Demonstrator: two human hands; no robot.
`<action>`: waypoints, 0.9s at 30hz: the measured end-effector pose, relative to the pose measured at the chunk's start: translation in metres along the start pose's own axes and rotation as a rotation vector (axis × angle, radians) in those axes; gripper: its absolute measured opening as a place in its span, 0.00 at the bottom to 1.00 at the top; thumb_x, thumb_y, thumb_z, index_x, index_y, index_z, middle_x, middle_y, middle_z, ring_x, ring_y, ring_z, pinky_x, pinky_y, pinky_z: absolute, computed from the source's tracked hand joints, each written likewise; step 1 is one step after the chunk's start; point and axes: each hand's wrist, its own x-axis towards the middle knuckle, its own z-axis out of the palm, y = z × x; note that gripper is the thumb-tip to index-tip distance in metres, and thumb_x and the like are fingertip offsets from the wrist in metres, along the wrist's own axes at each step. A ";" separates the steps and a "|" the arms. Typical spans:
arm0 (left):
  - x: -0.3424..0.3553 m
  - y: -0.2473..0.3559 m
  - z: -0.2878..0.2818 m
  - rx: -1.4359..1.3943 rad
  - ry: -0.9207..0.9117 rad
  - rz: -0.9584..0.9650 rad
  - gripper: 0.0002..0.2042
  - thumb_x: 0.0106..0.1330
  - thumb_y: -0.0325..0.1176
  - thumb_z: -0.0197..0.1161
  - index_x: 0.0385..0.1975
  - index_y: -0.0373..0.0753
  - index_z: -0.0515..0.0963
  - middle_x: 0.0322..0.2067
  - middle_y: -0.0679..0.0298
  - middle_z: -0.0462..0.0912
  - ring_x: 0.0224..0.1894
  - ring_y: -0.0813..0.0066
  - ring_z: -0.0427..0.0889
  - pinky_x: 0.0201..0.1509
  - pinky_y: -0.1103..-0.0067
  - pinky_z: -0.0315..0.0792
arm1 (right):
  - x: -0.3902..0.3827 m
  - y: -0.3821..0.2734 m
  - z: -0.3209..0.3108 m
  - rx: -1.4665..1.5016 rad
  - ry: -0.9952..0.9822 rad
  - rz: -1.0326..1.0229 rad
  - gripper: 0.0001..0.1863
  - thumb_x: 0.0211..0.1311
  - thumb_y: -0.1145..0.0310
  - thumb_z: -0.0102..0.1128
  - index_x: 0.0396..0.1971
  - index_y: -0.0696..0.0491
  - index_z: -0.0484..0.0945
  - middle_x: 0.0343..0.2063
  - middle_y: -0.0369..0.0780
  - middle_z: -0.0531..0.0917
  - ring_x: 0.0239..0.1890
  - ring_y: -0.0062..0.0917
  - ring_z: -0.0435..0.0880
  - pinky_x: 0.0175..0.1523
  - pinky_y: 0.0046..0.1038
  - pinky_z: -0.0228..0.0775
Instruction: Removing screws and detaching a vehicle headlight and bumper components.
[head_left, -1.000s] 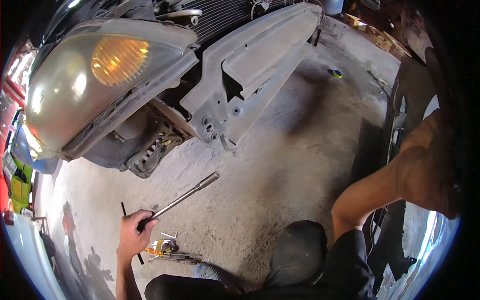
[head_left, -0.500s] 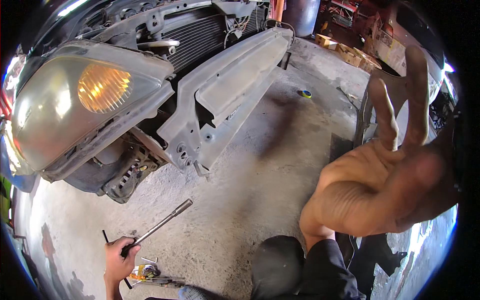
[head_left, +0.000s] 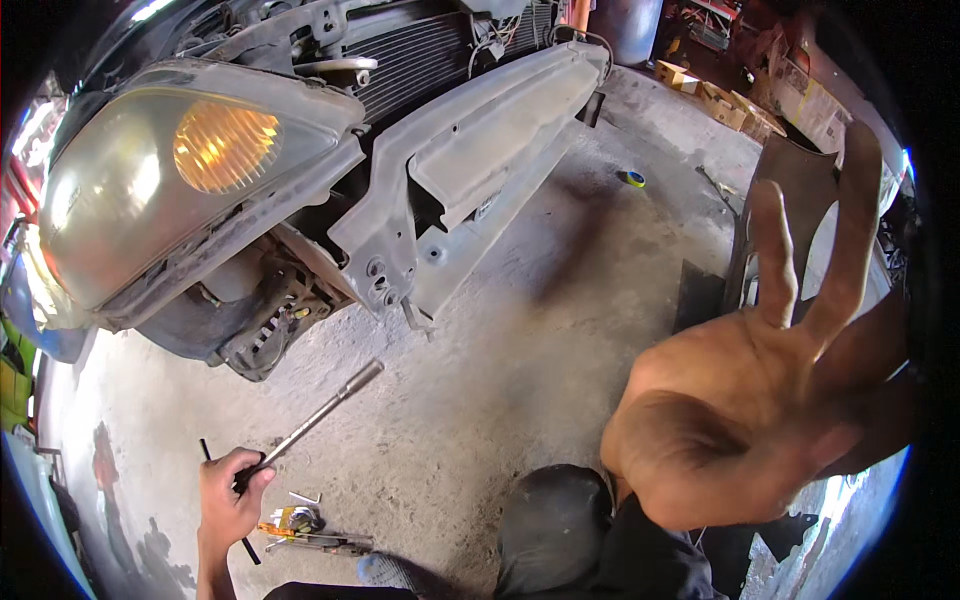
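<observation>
Low on the left, my left hand [head_left: 228,505] is closed round a T-handle socket wrench [head_left: 318,416]. Its shaft slants up to the right and ends in a socket. The crossbar sticks out on both sides of my fist. My right hand [head_left: 725,410] is raised close to the camera on the right, palm showing and fingers apart. Two fingers point up; the others are partly in shadow, and nothing shows in the hand. Beyond the wrench stands a car front with its bumper cover off, with a cloudy headlight [head_left: 115,215] and a bare grey bumper beam [head_left: 500,150].
Hand tools [head_left: 310,530] and a hex key [head_left: 306,498] lie on the concrete floor beside my shoe [head_left: 388,570]. A small yellow-rimmed roll [head_left: 633,179] lies farther off. Cardboard boxes [head_left: 725,105] and a blue drum [head_left: 625,30] stand at the back. Dark panels are at the right.
The view has shifted a little, so the car appears farther right and higher. My right hand has turned its palm more into view. My left hand still grips the wrench.
</observation>
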 end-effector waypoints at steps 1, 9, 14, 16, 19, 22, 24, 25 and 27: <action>0.003 0.006 -0.001 -0.004 0.011 0.014 0.06 0.58 0.26 0.63 0.26 0.32 0.74 0.19 0.57 0.77 0.18 0.72 0.74 0.24 0.79 0.66 | -0.003 0.000 -0.001 0.013 -0.008 0.016 0.33 0.67 0.53 0.31 0.65 0.60 0.51 0.58 0.63 0.64 0.59 0.58 0.67 0.47 0.45 0.79; 0.050 0.072 0.007 -0.219 -0.251 -0.105 0.13 0.70 0.38 0.53 0.28 0.33 0.70 0.12 0.68 0.69 0.13 0.83 0.68 0.19 0.83 0.63 | -0.019 0.020 -0.036 0.136 -0.098 -0.006 0.31 0.67 0.55 0.31 0.66 0.56 0.50 0.64 0.58 0.56 0.58 0.61 0.66 0.45 0.46 0.80; 0.071 0.098 0.028 -0.431 -0.339 -0.173 0.13 0.72 0.38 0.50 0.32 0.33 0.68 0.14 0.66 0.72 0.15 0.83 0.70 0.19 0.83 0.63 | -0.030 0.019 -0.041 0.110 -0.143 0.019 0.32 0.67 0.55 0.32 0.67 0.56 0.48 0.66 0.56 0.51 0.58 0.64 0.65 0.42 0.44 0.82; 0.076 0.106 0.043 -0.663 -0.326 -0.172 0.16 0.73 0.43 0.47 0.32 0.33 0.66 0.14 0.64 0.72 0.14 0.81 0.70 0.19 0.83 0.63 | -0.033 0.022 -0.046 0.073 -0.178 0.046 0.33 0.67 0.56 0.33 0.68 0.56 0.46 0.67 0.55 0.50 0.58 0.66 0.64 0.42 0.43 0.82; 0.081 0.117 0.065 -0.813 -0.306 -0.177 0.17 0.73 0.46 0.44 0.35 0.34 0.64 0.14 0.61 0.72 0.13 0.79 0.70 0.18 0.83 0.64 | -0.042 0.031 -0.061 0.010 -0.290 0.076 0.33 0.67 0.56 0.33 0.68 0.55 0.45 0.67 0.55 0.48 0.57 0.69 0.63 0.44 0.45 0.81; 0.085 0.129 0.082 -0.965 -0.260 -0.211 0.17 0.74 0.46 0.43 0.37 0.35 0.63 0.14 0.60 0.72 0.12 0.76 0.70 0.16 0.82 0.65 | -0.050 0.047 -0.072 0.159 -0.326 0.045 0.33 0.68 0.57 0.31 0.69 0.56 0.43 0.67 0.56 0.48 0.57 0.68 0.63 0.45 0.47 0.79; 0.092 0.139 0.094 -1.121 -0.190 -0.247 0.16 0.74 0.44 0.42 0.36 0.35 0.63 0.13 0.60 0.72 0.12 0.76 0.70 0.16 0.82 0.65 | -0.051 0.045 -0.072 0.150 -0.337 0.055 0.33 0.68 0.57 0.31 0.69 0.55 0.44 0.67 0.56 0.48 0.57 0.68 0.63 0.46 0.47 0.79; 0.094 0.142 0.101 -1.182 -0.161 -0.239 0.14 0.74 0.43 0.42 0.37 0.36 0.63 0.13 0.59 0.71 0.10 0.74 0.68 0.14 0.81 0.65 | -0.050 0.047 -0.074 0.144 -0.340 0.060 0.32 0.68 0.56 0.31 0.69 0.55 0.44 0.66 0.57 0.49 0.57 0.68 0.63 0.46 0.47 0.79; 0.096 0.148 0.108 -1.242 -0.142 -0.235 0.14 0.74 0.42 0.42 0.37 0.36 0.63 0.12 0.59 0.70 0.10 0.74 0.68 0.13 0.80 0.64 | -0.048 0.047 -0.078 0.139 -0.340 0.071 0.32 0.68 0.56 0.30 0.68 0.54 0.45 0.65 0.58 0.50 0.57 0.68 0.64 0.46 0.47 0.79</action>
